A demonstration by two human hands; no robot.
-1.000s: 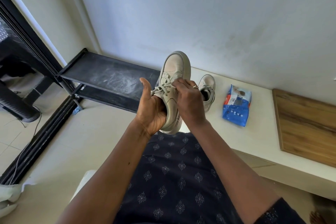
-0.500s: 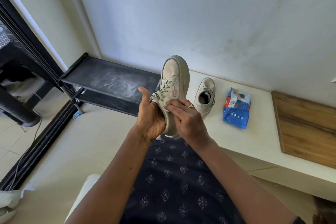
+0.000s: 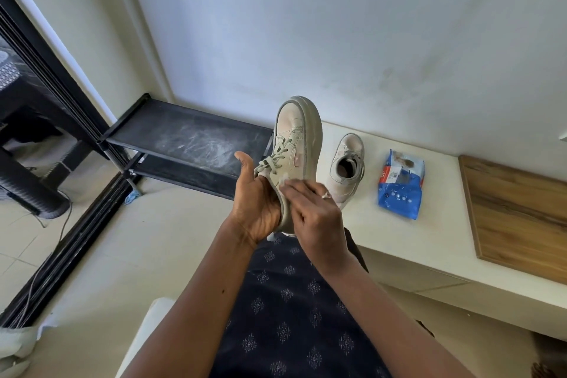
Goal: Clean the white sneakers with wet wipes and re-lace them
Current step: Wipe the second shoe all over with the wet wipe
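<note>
Head view: your left hand (image 3: 257, 205) is gripping the held sneaker (image 3: 299, 144) from the tongue side. The palm is cupping it and the thumb is sticking up; the fingers are wrapping behind, hidden. It is staying toe-up in front of you, above your lap. Your right hand (image 3: 313, 215) is no longer picking at the laces (image 3: 273, 159) as a second ago. It is sliding down the side toward the collar, motion-blurred, with fingers lying fairly flat and pinching nothing clear. A pale patch at the fingertips could be a wipe, can't confirm. Laces are staying threaded, so you are likely shifting from lace work to rubbing the upper. The second sneaker (image 3: 346, 169) is sitting on the ledge (image 3: 399, 239), near the wipes pack (image 3: 400, 184). The pack is showing blue wrap with a red-and-white label, print too small to read. No brand is visible on either shoe.
</note>
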